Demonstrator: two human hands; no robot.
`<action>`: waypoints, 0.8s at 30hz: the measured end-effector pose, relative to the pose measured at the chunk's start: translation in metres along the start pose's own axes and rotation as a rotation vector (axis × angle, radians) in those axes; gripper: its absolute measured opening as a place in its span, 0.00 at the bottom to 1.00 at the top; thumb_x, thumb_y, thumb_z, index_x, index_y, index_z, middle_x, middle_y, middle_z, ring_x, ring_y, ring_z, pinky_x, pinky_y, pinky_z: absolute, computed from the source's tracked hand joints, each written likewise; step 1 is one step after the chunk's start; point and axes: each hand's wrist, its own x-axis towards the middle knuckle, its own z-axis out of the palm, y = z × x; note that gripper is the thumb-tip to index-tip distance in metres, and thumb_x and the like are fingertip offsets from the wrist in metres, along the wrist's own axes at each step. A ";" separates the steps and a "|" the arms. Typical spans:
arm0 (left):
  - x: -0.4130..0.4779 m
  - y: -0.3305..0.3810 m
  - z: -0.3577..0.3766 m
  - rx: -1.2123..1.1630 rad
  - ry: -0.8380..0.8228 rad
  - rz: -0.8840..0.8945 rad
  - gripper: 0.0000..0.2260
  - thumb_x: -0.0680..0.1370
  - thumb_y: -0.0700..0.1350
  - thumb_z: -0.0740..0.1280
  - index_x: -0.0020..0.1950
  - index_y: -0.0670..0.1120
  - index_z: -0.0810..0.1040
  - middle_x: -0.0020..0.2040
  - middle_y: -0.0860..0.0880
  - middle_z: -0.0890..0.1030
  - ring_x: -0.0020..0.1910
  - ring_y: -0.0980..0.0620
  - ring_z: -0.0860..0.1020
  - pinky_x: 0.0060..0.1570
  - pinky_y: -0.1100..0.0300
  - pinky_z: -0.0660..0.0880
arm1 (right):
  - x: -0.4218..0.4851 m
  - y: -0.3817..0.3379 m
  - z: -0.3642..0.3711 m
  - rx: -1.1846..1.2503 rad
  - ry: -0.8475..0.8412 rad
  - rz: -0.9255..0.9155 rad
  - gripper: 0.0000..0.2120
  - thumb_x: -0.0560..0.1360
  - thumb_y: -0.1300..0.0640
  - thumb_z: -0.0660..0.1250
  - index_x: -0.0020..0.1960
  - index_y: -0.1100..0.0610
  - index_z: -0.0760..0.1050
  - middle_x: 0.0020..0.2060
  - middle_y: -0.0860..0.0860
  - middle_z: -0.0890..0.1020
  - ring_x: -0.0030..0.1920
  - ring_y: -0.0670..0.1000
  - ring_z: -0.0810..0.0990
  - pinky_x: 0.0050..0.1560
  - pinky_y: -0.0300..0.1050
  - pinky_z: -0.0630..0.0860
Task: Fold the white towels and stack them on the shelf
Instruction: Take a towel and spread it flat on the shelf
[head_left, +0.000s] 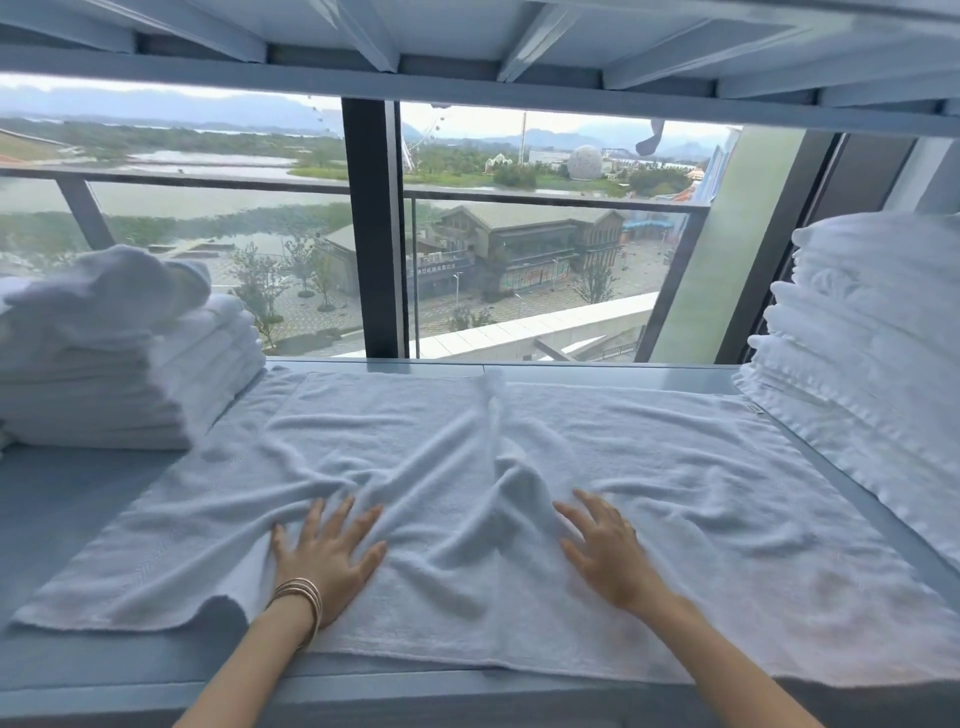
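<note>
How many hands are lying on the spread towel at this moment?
2. The left hand lies flat on the spread towel, left of its middle ridge of folds; the right hand lies to the right of it. No hand seems hidden.

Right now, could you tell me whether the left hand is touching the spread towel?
Touching: the head view shows the left hand flat on the spread towel, fingers splayed.
</note>
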 end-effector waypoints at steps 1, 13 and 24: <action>-0.001 -0.009 -0.002 -0.007 -0.012 -0.013 0.37 0.64 0.71 0.31 0.73 0.66 0.43 0.77 0.58 0.42 0.76 0.49 0.41 0.69 0.35 0.42 | 0.001 -0.004 0.000 0.036 0.026 -0.022 0.26 0.75 0.45 0.52 0.72 0.48 0.62 0.74 0.51 0.58 0.74 0.53 0.55 0.71 0.50 0.54; -0.061 0.120 -0.007 -0.184 0.370 0.231 0.14 0.61 0.64 0.65 0.32 0.54 0.76 0.35 0.55 0.76 0.34 0.51 0.76 0.30 0.56 0.73 | 0.063 -0.031 -0.016 0.082 0.108 -0.282 0.14 0.75 0.67 0.61 0.54 0.55 0.80 0.59 0.48 0.77 0.57 0.52 0.78 0.49 0.45 0.74; -0.075 0.137 -0.004 -0.229 0.133 -0.074 0.20 0.65 0.61 0.72 0.46 0.48 0.76 0.43 0.51 0.77 0.41 0.50 0.80 0.35 0.56 0.75 | 0.108 -0.038 -0.012 -0.118 0.067 -0.683 0.19 0.72 0.68 0.66 0.58 0.51 0.78 0.58 0.48 0.79 0.63 0.53 0.72 0.55 0.53 0.73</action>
